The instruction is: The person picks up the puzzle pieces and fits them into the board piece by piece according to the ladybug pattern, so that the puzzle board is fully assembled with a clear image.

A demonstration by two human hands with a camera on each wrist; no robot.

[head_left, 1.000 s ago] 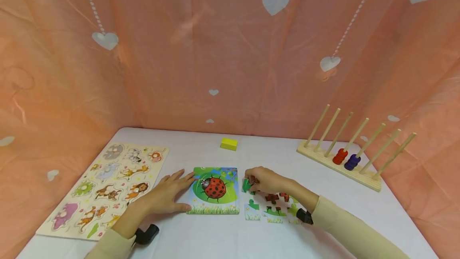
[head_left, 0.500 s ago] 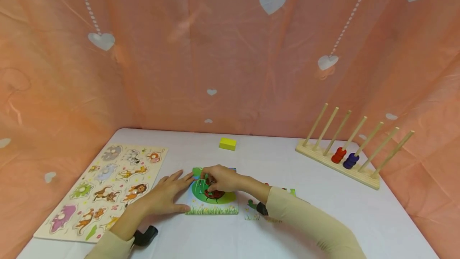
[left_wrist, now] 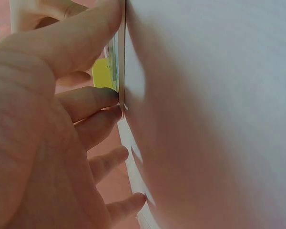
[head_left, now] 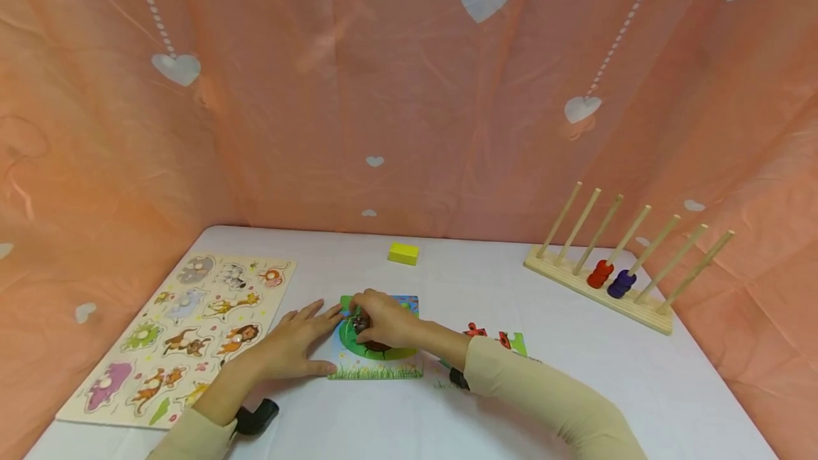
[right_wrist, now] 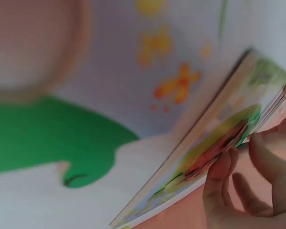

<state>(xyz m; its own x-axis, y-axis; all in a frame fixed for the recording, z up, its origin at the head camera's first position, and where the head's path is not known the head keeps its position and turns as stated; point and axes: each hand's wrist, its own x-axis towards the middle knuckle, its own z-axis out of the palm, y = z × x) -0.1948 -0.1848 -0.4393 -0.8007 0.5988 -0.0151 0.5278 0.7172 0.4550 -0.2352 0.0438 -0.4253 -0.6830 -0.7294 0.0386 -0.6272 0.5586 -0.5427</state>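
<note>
A square ladybug puzzle board (head_left: 377, 373) lies in the middle of the white table, its picture partly covered by my right hand (head_left: 388, 319). Thumb and fingertips of that hand pinch a jigsaw piece (head_left: 361, 321) with the ladybug's dark head, down at the upper left of the picture. In the right wrist view the fingers (right_wrist: 219, 181) are right at the board's surface. My left hand (head_left: 290, 346) lies spread with straight fingers, thumb and fingertips at the board's left edge. The left wrist view shows those fingertips (left_wrist: 113, 98) against the edge.
Loose jigsaw pieces (head_left: 475, 330) lie right of the board, partly hidden under the right forearm; a green-patterned piece (right_wrist: 95, 143) shows close up. An animal peg puzzle (head_left: 211, 318) is at left, a yellow block (head_left: 403, 254) behind, a wooden peg stand (head_left: 594, 289) with red and purple beads at right.
My right hand has carried the jigsaw piece leftward from the loose pieces onto the board, then slightly further left, with the piece lowered against the picture. The left hand has stayed at the board's edge.
</note>
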